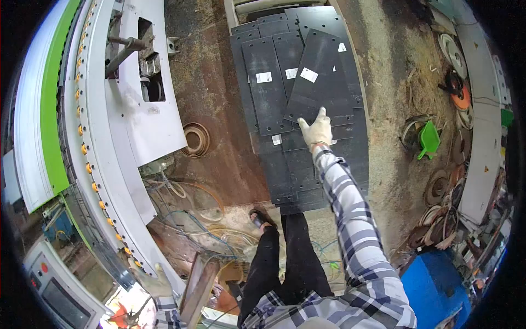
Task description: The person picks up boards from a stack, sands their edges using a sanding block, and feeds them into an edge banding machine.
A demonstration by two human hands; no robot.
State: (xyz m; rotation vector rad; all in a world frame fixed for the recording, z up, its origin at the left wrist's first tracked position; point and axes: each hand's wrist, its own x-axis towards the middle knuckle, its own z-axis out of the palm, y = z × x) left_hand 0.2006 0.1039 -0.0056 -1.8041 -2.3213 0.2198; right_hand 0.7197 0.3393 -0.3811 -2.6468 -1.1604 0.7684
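My right hand (316, 129), in a pale work glove, reaches forward over a stack of dark flat panels (307, 164). Its thumb and fingers are spread at the near edge of a dark panel (323, 71) with a white label, which lies turned askew on top. Whether the fingertips press on that panel I cannot tell. Down at the lower left, my left hand (155, 282), also gloved, is by the edge of the white machine (123, 219). Its thumb points up, apart from the fingers, and no object shows in it.
Cables and hoses (192, 219) lie on the floor near my feet. Brown rolls (195, 140) sit beside the machine. A control screen (66, 301) is at lower left. On the right are a green dustpan (429, 140), coils of edging (438, 186) and a blue box (435, 285).
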